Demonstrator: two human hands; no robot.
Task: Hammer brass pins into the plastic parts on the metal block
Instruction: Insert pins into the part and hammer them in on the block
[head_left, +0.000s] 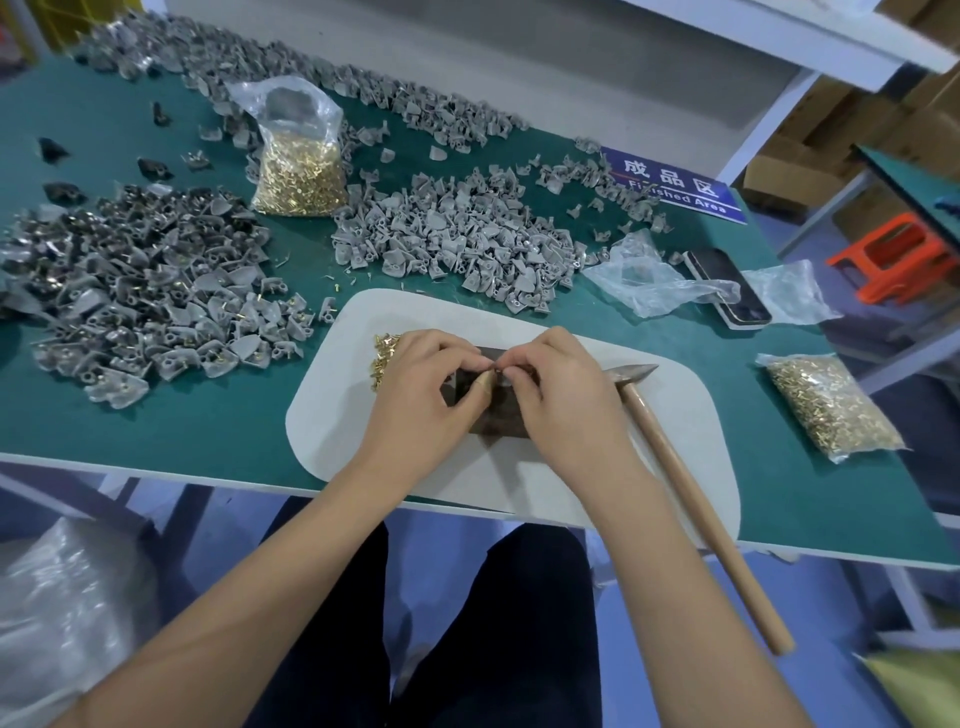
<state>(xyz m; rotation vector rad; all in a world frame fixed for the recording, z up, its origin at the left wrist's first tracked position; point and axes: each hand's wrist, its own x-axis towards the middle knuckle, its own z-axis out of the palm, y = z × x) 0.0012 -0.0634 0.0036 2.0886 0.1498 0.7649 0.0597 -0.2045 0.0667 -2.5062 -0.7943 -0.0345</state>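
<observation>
Green table (156, 431), grey parts heaped everywhere. Hammer (675, 467) lies handle toward me, head pointing away-left. Left hand (421, 395) and right hand (561, 395) pinch something tiny over the metal block (498, 421).

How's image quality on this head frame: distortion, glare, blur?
Head view: wide-angle bend curves the table edge; lighting even and soft, faint shadows; mild glare on the bag; hands sharp enough, but the small part they pinch over the block is unresolved.
</observation>
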